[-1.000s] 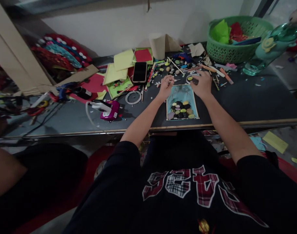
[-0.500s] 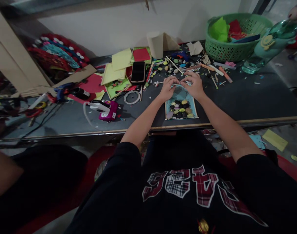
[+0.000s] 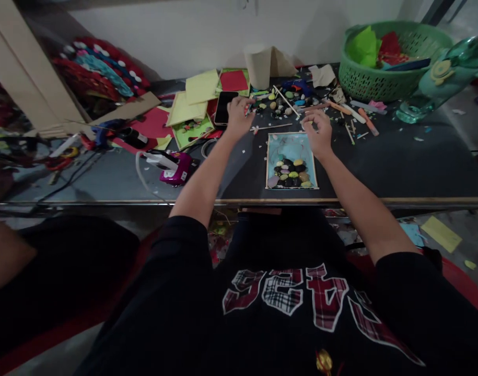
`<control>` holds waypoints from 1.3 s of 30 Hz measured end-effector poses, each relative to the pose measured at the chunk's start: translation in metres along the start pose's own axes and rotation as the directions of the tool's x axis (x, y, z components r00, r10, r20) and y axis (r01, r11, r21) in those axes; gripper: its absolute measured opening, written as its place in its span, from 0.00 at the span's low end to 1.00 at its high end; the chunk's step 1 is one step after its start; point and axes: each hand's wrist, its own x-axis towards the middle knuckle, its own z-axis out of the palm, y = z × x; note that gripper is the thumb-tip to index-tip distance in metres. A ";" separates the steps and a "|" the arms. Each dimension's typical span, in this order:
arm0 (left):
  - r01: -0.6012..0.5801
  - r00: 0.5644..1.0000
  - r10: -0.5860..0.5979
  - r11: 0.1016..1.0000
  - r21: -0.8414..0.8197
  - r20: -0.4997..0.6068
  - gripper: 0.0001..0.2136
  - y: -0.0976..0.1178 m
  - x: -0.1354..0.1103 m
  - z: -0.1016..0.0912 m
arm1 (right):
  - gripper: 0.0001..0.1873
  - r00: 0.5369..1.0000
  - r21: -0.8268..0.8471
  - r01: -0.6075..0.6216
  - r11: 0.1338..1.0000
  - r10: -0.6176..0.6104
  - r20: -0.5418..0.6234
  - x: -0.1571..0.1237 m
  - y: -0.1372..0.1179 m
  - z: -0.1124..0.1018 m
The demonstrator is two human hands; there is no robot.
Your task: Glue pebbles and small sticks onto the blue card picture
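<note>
My left hand (image 3: 240, 116) is over the clutter beside the phone (image 3: 222, 108), fingers bent down around something small with red and white on it, mostly hidden. My right hand (image 3: 319, 133) hovers at the upper right corner of a small framed picture (image 3: 289, 140), its thumb and fingertips pinched together. Whatever may be between them is too small to make out. The picture has a light blue ground, a thin wooden rim and painted pebbles (image 3: 292, 175) across its lower half. A thin wooden stick (image 3: 273, 127) lies just beyond the frame.
Loose pebbles, sticks and markers (image 3: 368, 121) lie along the back. A green basket (image 3: 395, 68) and a clear bottle (image 3: 434, 86) stand at right. Left are yellow cards (image 3: 202, 87), a purple device (image 3: 178, 169) and a blue glue gun (image 3: 103, 133). Another person sits at far left.
My hands have parted from above the frame's top edge. The left went left and away to beside the phone; the right moved slightly right. The stick now lies beyond the frame.
</note>
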 end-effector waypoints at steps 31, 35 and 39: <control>-0.248 0.963 0.219 0.948 0.202 0.154 0.09 0.016 -0.021 -0.022 | 0.09 0.994 -0.044 -0.076 0.996 0.073 -0.076 -0.008 -0.001 0.000; -0.476 0.768 0.428 0.879 -0.022 0.477 0.10 0.059 -0.045 -0.026 | 0.09 0.986 0.062 -0.151 0.986 0.155 -0.054 -0.008 0.000 -0.002; -0.541 0.666 0.487 0.837 -0.083 0.565 0.09 0.111 -0.057 -0.015 | 0.08 0.982 0.116 -0.177 0.977 0.184 -0.053 -0.010 -0.004 -0.003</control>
